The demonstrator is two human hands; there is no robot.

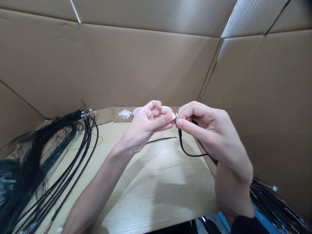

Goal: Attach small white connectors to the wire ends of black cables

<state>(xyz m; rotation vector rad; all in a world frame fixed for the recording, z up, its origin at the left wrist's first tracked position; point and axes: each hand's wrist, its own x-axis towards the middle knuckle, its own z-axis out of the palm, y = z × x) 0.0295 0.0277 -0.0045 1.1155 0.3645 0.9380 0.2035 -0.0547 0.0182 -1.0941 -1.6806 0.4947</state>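
Both hands meet above the far part of the table. My left hand (152, 122) pinches a small white connector (174, 117) between thumb and forefinger. Close against it, my right hand (204, 125) has its thumb and forefinger closed on the thin wires at the end of a black cable (181, 143). The cable hangs below the fingertips and curves right, passing behind the right hand. Fingertips partly cover the connector and wires, so whether they are joined cannot be made out.
On the wooden table (161, 182) lie a short black cable (162, 139), black cables (84, 152) and a dark thread bundle (39, 149) at left. White pieces (125, 113) and a white dish (136, 111) are at the back. More cables (273, 201) lie right. Cardboard walls (146, 65) surround it.
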